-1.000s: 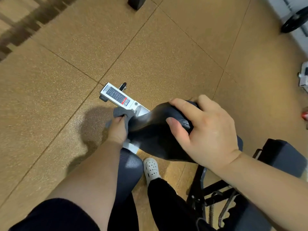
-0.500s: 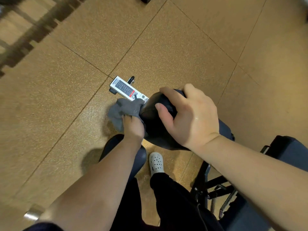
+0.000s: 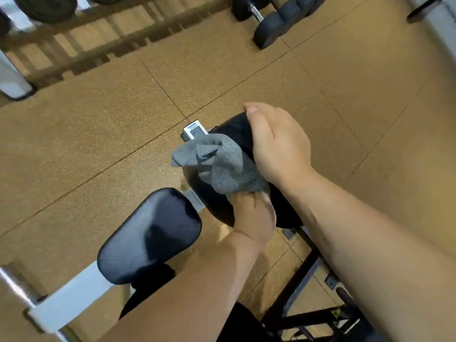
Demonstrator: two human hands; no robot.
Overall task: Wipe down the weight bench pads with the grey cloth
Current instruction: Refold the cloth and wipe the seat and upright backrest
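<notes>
A grey cloth (image 3: 219, 164) lies bunched over the top of a black roller pad (image 3: 234, 134) of the weight bench. My left hand (image 3: 251, 215) grips the cloth's near end against the pad. My right hand (image 3: 276, 141) holds the pad's far right side, thumb curled over its top end. A second black pad (image 3: 150, 235) with a woven texture sits lower left on a white frame bar (image 3: 71, 294).
A white labelled frame end (image 3: 195, 130) sticks out beyond the roller pad. The bench's black metal frame (image 3: 303, 285) runs under my right forearm. Black dumbbells (image 3: 274, 18) lie on the cork-coloured floor at the top right. A rack with weight plates stands at the top left.
My left hand has drawn the cloth up from the pad's left end onto its top and toward me. My right hand stayed on the pad. The camera tilted up, showing dumbbells and rack.
</notes>
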